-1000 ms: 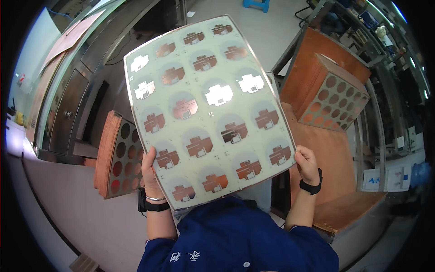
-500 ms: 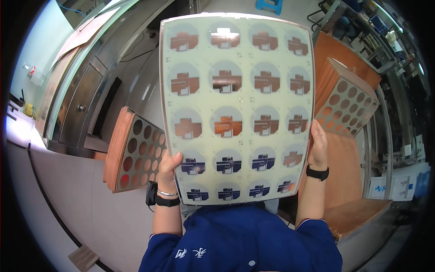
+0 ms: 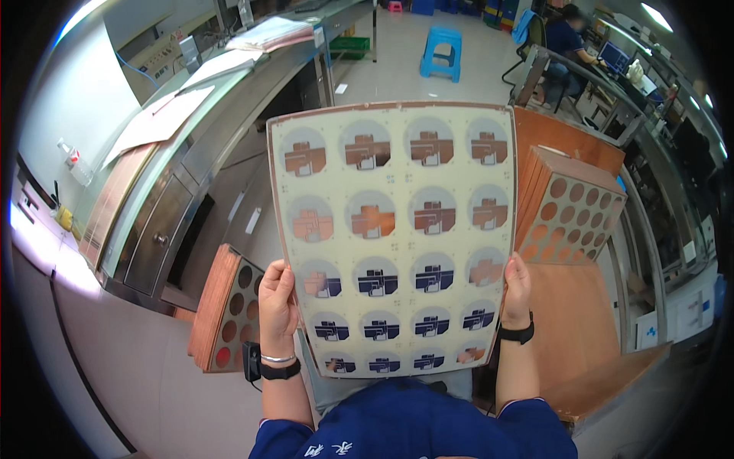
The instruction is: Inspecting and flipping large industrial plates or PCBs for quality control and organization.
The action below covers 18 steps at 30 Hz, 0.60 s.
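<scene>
A large pale-green circuit board panel [image 3: 405,243] with rows of copper-coloured shapes inside round patches is held up in front of my body. My left hand [image 3: 277,304] grips its left edge low down, the thumb lying along the edge. On the opposite edge, my right hand [image 3: 517,289] pinches the board at about the same height. The fingers behind the panel are partly hidden. The board's lower edge hangs just above my lap.
Stacks of copper panels with round patches stand at the left [image 3: 222,314] and on a wooden rack [image 3: 569,306] at the right. A glass-topped workbench [image 3: 183,176] runs along the left. Farther off are a blue stool [image 3: 442,53] and a seated person [image 3: 564,50].
The panel and both hands sit lower in the picture, and more of the room shows beyond. My left thumb has shifted from the panel's face toward its edge. Both hands keep hold.
</scene>
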### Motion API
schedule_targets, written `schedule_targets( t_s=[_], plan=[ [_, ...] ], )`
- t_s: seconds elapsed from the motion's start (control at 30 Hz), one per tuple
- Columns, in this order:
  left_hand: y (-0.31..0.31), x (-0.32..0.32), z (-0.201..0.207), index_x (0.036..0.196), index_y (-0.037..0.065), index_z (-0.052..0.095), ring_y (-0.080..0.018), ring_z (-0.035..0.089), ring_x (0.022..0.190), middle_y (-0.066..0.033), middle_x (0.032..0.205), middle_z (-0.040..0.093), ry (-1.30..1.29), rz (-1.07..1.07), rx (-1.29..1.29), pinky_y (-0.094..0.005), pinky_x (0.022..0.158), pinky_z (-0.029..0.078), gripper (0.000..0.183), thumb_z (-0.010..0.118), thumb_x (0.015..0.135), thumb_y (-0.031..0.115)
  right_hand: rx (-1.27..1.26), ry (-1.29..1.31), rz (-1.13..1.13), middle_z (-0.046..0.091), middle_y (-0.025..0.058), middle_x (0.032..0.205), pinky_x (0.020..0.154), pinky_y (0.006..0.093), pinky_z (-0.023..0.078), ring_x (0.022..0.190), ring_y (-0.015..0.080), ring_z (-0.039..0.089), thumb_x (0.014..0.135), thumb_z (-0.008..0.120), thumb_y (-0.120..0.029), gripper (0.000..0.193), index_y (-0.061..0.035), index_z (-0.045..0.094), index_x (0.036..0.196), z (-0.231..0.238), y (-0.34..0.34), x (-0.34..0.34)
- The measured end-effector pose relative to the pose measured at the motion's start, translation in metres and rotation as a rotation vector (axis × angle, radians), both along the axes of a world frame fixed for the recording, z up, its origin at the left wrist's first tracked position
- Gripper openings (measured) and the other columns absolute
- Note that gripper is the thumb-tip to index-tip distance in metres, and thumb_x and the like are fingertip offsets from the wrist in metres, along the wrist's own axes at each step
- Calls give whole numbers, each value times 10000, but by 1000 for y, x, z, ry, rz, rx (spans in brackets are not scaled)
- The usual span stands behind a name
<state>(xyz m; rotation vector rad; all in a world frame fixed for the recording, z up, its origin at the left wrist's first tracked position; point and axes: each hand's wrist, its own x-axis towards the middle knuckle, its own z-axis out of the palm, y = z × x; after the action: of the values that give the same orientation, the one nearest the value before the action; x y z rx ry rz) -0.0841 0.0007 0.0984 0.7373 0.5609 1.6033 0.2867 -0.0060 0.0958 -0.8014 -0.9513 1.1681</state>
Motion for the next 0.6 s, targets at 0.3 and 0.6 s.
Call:
schedule_targets(
  t_s=[0.3,0.6],
  plan=[
    [-3,12,20,1066,-15,510,-149,623,913,-121,1019,621,42,100,28,-267,787,539,173,495,939,101,161,-66,-69,580,77,1112,879,264,429,1015,126,542,965,470,-233,327,-3,466,1197,19,-3,-5],
    [13,25,28,1052,40,544,-195,553,1065,-93,1134,582,177,329,448,-360,965,424,157,561,906,95,470,-15,-231,561,82,1169,995,356,377,1111,194,521,935,514,-108,148,-75,517,1080,33,25,17]
  ],
)
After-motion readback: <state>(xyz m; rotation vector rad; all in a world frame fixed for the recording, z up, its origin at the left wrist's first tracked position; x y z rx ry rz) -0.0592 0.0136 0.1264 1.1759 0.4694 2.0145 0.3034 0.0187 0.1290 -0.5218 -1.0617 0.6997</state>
